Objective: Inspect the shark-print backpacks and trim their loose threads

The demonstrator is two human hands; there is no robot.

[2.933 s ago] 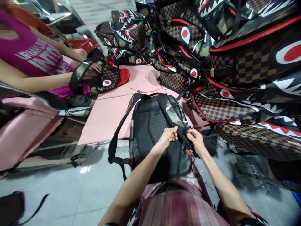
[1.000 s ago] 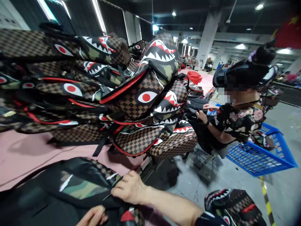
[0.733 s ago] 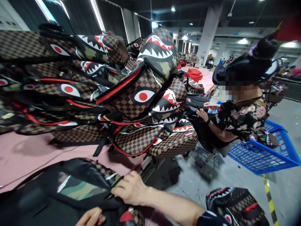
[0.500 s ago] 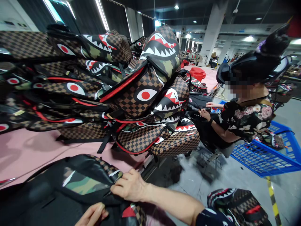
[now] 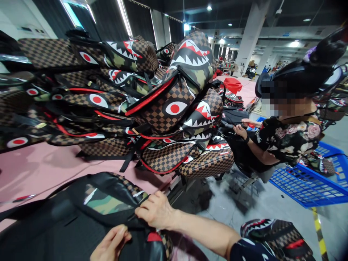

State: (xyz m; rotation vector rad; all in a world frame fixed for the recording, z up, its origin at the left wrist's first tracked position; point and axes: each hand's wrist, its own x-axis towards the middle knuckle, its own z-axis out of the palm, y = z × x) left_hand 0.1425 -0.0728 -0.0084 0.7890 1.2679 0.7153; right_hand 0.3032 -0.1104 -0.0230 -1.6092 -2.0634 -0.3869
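Note:
A black backpack [image 5: 57,221] lies on the pink-covered table in front of me, its black panels facing up. Camouflage, brown check and a bit of red show along its open far side. My right hand [image 5: 156,210] is closed on the backpack's edge, fingers pinching the black fabric. Lower down, my left hand [image 5: 112,241] hovers over the black panel with thumb and fingers pressed together. Whatever the left fingers hold, if anything, is too small to make out.
A high pile of shark-face backpacks [image 5: 174,105] fills the pink table [image 5: 54,159]. One more backpack [image 5: 277,237] sits low at the right. A co-worker [image 5: 288,134] handles black fabric beside a blue basket [image 5: 307,192]. A red-tipped tool [image 5: 24,198] lies at the table's left.
The view has swung slightly left, so everything sits further right in the picture. Both hands keep nearly the same pose at the backpack.

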